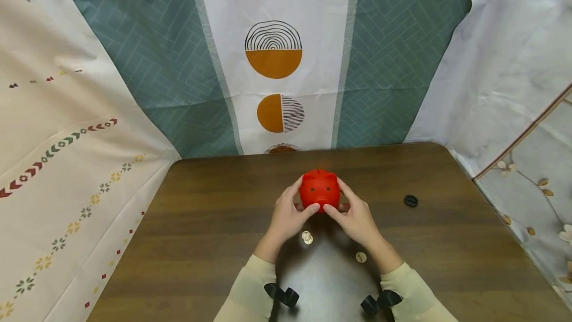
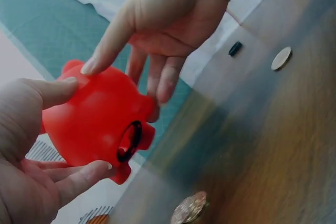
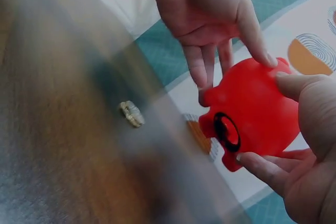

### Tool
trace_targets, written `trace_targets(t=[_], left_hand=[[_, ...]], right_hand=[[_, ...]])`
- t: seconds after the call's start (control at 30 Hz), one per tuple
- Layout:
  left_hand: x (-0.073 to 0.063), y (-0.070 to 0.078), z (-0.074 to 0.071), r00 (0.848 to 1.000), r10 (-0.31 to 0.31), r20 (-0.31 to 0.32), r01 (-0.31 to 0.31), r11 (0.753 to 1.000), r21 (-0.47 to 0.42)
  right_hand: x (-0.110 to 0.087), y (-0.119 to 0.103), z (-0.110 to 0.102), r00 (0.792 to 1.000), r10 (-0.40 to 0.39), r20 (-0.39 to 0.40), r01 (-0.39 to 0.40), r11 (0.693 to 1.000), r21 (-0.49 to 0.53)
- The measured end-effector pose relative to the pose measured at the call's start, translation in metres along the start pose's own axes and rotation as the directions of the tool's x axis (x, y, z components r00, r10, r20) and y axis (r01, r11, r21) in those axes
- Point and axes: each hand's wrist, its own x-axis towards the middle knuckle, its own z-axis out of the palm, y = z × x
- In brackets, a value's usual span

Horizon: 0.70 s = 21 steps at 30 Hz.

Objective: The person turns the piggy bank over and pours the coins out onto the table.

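A red piggy bank (image 1: 320, 188) is held between both hands, its face with two dark eyes turned toward the head camera. My left hand (image 1: 287, 216) grips one side, thumb in front and fingers around the body. On the opposite side my right hand (image 1: 359, 218) grips it the same way. In both wrist views the bank hangs above the table, and a black-rimmed round hole (image 2: 129, 141) shows in its belly between stubby feet. Gold-coloured coins (image 1: 307, 237) lie on the table below the left hand. Another coin (image 1: 361, 257) lies nearer the right forearm.
A round black plug (image 1: 411, 201) lies on the brown wooden table (image 1: 214, 242), right of the hands. Patterned cloth (image 1: 277, 63) hangs behind the far edge, with pale cloths at both sides. Black straps with small cameras (image 1: 281, 294) sit on both wrists.
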Motion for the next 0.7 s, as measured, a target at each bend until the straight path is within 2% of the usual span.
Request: trace_targets(t=[0.07, 0.13, 0.27, 0.37, 0.43, 0.5, 0.57, 0.63, 0.7], left_hand=[[0.000, -0.001, 0.000, 0.999, -0.035, 0.016, 0.035, 0.999, 0.004], [0.001, -0.002, 0.001, 0.999, -0.044, 0.014, 0.044, 0.999, 0.004], [-0.001, -0.005, 0.002, 1.000, -0.019, 0.007, 0.019, 1.000, -0.003], [-0.002, -0.005, 0.003, 0.996, 0.086, -0.034, -0.089, 0.992, -0.095], [-0.003, -0.004, 0.002, 0.982, 0.176, -0.076, -0.185, 0.972, -0.142], [-0.002, -0.004, 0.002, 0.974, 0.208, -0.091, -0.220, 0.963, -0.158], [-0.002, -0.005, 0.002, 0.982, 0.175, -0.077, -0.183, 0.975, -0.123], [-0.003, -0.008, 0.002, 0.995, 0.092, -0.044, -0.096, 0.991, -0.094], [-0.005, -0.012, 0.002, 1.000, 0.021, -0.021, -0.023, 0.997, -0.080]], right_hand=[[0.000, 0.000, -0.001, 1.000, 0.026, 0.013, -0.025, 1.000, -0.003], [0.001, 0.000, -0.001, 0.999, 0.035, 0.016, -0.035, 0.999, -0.006], [0.000, 0.001, -0.001, 1.000, 0.018, 0.022, -0.018, 1.000, -0.014], [0.000, 0.000, -0.001, 0.995, -0.102, 0.003, 0.102, 0.995, -0.020], [0.000, -0.001, -0.001, 0.982, -0.190, -0.016, 0.190, 0.982, -0.014], [0.001, -0.002, 0.000, 0.976, -0.215, -0.019, 0.215, 0.977, 0.002], [0.001, -0.001, 0.000, 0.986, -0.165, -0.004, 0.165, 0.986, 0.014], [0.000, 0.002, 0.001, 0.996, -0.090, 0.020, 0.090, 0.996, 0.023], [0.000, 0.004, 0.002, 0.998, -0.038, 0.042, 0.037, 0.999, 0.022]])
